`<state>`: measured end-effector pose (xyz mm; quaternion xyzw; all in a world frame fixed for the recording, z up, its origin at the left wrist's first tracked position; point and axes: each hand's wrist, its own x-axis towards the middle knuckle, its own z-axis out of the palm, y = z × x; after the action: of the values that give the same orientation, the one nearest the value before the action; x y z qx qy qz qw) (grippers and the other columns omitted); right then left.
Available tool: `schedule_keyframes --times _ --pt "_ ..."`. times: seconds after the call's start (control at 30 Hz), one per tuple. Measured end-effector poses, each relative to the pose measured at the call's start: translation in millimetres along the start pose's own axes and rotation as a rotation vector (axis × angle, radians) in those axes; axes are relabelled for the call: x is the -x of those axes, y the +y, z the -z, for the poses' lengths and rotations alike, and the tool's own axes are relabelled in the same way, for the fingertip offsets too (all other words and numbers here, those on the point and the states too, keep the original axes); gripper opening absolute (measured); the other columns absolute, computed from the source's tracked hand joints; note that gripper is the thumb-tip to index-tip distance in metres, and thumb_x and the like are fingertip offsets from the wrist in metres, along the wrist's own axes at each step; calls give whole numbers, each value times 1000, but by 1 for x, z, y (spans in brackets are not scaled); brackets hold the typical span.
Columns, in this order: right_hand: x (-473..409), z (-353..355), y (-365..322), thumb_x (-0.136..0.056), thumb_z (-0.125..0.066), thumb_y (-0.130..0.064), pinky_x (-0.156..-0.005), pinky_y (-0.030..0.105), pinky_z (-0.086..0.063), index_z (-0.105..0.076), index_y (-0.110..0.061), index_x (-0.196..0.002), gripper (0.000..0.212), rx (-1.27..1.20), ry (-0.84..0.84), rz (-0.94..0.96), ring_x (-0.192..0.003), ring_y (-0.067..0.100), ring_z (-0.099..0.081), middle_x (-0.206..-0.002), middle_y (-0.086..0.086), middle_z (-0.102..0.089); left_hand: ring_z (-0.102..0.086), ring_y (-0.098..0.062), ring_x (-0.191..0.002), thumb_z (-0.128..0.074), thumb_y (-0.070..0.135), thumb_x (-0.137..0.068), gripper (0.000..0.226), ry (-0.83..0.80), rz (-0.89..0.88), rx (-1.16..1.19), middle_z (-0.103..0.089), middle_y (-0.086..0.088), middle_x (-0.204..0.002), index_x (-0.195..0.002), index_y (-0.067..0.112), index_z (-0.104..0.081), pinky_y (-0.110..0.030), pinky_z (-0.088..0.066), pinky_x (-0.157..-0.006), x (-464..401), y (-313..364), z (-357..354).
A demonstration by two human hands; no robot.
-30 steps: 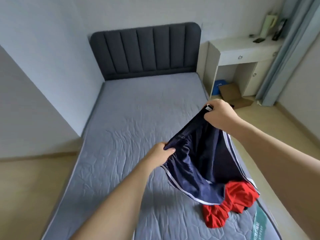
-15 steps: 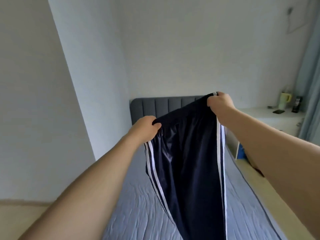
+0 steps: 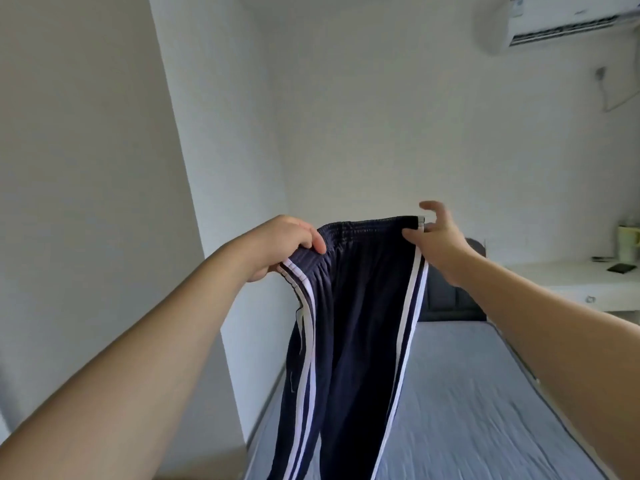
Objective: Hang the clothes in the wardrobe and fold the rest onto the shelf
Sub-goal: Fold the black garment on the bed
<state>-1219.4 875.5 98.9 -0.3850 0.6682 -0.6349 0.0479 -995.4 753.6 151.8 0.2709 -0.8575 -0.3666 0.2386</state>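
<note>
The navy track pants [image 3: 349,327] with white side stripes hang in the air by their elastic waistband, stretched between the two hands above the near left part of the bed [image 3: 467,393], the legs falling straight down past the bottom of the view near the bed's left edge. The left hand [image 3: 277,245] grips the left end of the waistband, its fingers curled over the gathered cloth. The right hand [image 3: 438,237] is at the right end, thumb laid against the front of the band by the stripe, the other fingers spread and partly straight; it seems only lightly engaged, and whether any finger pinches the cloth from behind I cannot tell. To do this step well, I judge that the right hand should take a firm hold before anything else, since the whole weight could otherwise swing onto the left grip; then the band should be held level and taut so the side seams line up and the legs hang without twist, ready for folding or hanging. The wardrobe and shelf are not in view. For room: the wall [image 3: 221,168] stands close on the left, just beside the left forearm, so any swing is better made to the right. The bed surface ahead and to the right is bare grey cloth up to the dark headboard [image 3: 450,299], a fair place to lay the pants. Beyond the bed's right edge a white desk [image 3: 568,282] carries a mug [image 3: 627,239]; an air conditioner [image 3: 571,19] sits high above.
</note>
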Motion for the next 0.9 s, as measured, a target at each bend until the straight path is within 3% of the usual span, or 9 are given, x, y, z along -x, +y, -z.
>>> schedule_keyframes --times 0.2,0.27,0.37,0.43,0.5,0.57,0.67,0.83,0.9 --pt "15 -36 -21 -93 -51 -13 -46 28 -34 -42 -33 -98 23 135 -90 317 -53 21 -38 -87 14 -54 -62 -17 -74 -32 -8 -89 41 26 -77 -24 -65 -11 -91 -100 12 -65 -26 -54 -71 10 -19 16" --pt "18 -42 -26 -95 -49 -15 -47 28 -34 -43 -34 -101 21 180 -124 374 -52 21 -38 -81 16 -54 -65 -11 -74 -42 -3 -95 27 2 -127 10 -69 -9 -92 -103 11 -64 -18 -52 -73 12 -28 17" --pt "23 -47 -29 -96 -46 -9 -49 21 -32 -52 -26 -93 18 242 -171 445 -50 14 -34 -67 -1 -44 -58 -13 -72 -52 13 -97 19 80 -195 -91 -70 2 -80 -91 19 -69 -23 -45 -69 10 -35 19" --pt "25 -51 -31 -93 -43 2 -54 16 -35 -60 -22 -75 34 304 -210 459 -57 15 -43 -77 -5 -48 -47 -10 -78 -52 24 -97 16 160 -226 -282 -58 8 -80 -89 22 -66 -18 -36 -65 9 -34 19" --pt "26 -49 -33 -92 -42 3 -59 20 -42 -65 -24 -70 42 318 -270 370 -66 19 -51 -82 -6 -57 -37 -10 -97 -51 30 -97 14 228 -244 -379 -44 8 -94 -93 23 -63 -18 -32 -78 8 -32 17" --pt "26 -43 -35 -94 -43 -6 -62 18 -42 -69 -22 -78 34 208 -388 202 -64 10 -53 -82 -13 -64 -37 -11 -99 -49 27 -98 13 228 -271 -330 -44 6 -100 -90 21 -58 -19 -31 -80 8 -31 14" --pt "27 -34 -36 -87 -52 -40 -102 31 -38 -71 -24 -98 27 55 -540 73 -108 8 -55 -115 -11 -64 -41 -12 -67 -44 29 -99 22 217 -274 -193 -47 7 -75 -78 23 -46 -26 -33 -62 6 -30 6" --pt "36 -30 -43 -66 -60 -76 -100 30 -36 -60 -27 -115 69 296 -530 162 -113 8 -49 -118 -11 -52 -50 -14 -67 -46 39 -95 23 257 -293 -287 -54 9 -70 -75 29 -50 -27 -37 -58 3 -15 -8" --pt "38 -31 -41 -62 -64 -76 -98 30 -40 -59 -28 -113 70 342 -504 180 -110 11 -50 -115 -8 -49 -53 -16 -69 -49 36 -94 19 254 -320 -304 -58 6 -73 -78 27 -54 -28 -40 -59 4 -8 -13"
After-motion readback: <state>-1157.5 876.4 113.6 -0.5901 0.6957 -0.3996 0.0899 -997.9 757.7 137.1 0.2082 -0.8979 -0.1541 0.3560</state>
